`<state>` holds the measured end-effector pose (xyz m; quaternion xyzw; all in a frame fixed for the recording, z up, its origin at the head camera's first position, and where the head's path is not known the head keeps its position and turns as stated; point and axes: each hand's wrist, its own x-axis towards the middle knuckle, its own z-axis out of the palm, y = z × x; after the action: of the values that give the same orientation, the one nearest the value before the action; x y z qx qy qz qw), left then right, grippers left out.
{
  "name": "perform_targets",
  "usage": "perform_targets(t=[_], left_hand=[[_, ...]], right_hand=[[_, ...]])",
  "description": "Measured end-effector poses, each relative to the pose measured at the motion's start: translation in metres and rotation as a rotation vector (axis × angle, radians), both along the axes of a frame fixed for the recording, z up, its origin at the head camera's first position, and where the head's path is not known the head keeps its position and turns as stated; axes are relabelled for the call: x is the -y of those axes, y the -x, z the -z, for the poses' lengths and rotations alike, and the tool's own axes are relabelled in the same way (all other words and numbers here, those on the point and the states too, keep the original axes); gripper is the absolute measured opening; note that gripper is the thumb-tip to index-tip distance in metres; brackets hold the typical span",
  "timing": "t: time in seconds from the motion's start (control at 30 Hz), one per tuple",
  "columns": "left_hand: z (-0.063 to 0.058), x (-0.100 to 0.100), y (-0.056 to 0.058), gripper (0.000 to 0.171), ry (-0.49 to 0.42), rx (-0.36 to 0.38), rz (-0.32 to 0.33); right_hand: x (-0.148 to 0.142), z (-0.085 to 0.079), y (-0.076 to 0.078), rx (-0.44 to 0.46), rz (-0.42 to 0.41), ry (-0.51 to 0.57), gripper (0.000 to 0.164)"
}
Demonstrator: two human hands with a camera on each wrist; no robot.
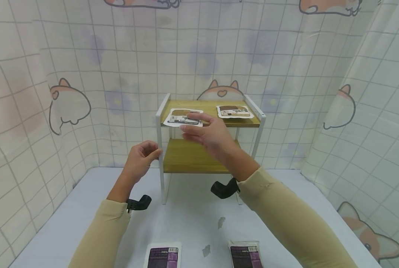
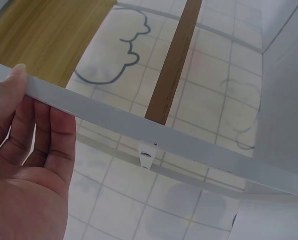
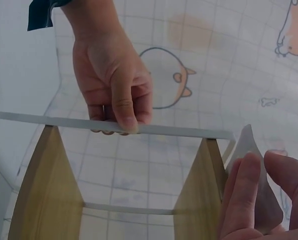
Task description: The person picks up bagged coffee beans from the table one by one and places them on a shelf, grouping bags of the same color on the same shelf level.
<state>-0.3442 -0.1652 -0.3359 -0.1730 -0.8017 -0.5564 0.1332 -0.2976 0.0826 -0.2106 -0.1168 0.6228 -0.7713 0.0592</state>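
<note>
A two-tier shelf with a white frame and wooden boards (image 1: pixel 192 158) stands on the table. My left hand (image 1: pixel 140 160) pinches its front left post (image 2: pixel 114 112) between thumb and fingers, at about the height between the two boards. Over the left front of the top board, my right hand (image 1: pixel 214 137) holds a flat white-edged packet (image 1: pixel 177 119). In the right wrist view the packet (image 3: pixel 268 202) sits between thumb and fingers, seen nearly edge-on. A similar packet (image 1: pixel 234 111) with a brown picture lies on the top board's right side.
Two purple-and-black packets, one left (image 1: pixel 163 257) and one right (image 1: pixel 246 257), lie at the white table's near edge. Grey patches (image 1: pixel 206 250) mark the tabletop. A grid-patterned curtain (image 1: pixel 125 93) with cartoon animals hangs behind and on both sides.
</note>
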Motion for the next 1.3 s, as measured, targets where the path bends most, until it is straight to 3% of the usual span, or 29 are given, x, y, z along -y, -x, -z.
perform_targets(t=[0.4,1.3], left_hand=[[-0.0003,0.0013,0.0007,0.024,0.002,0.0,0.0],[-0.0003,0.0009,-0.0007,0.028,-0.014,0.013,0.004]], right_hand=[[0.0005,-0.0063,0.0032,0.001,0.035,-0.073,0.041],[0.0003,-0.0073,0.0077,-0.017,0.048,-0.078,0.043]])
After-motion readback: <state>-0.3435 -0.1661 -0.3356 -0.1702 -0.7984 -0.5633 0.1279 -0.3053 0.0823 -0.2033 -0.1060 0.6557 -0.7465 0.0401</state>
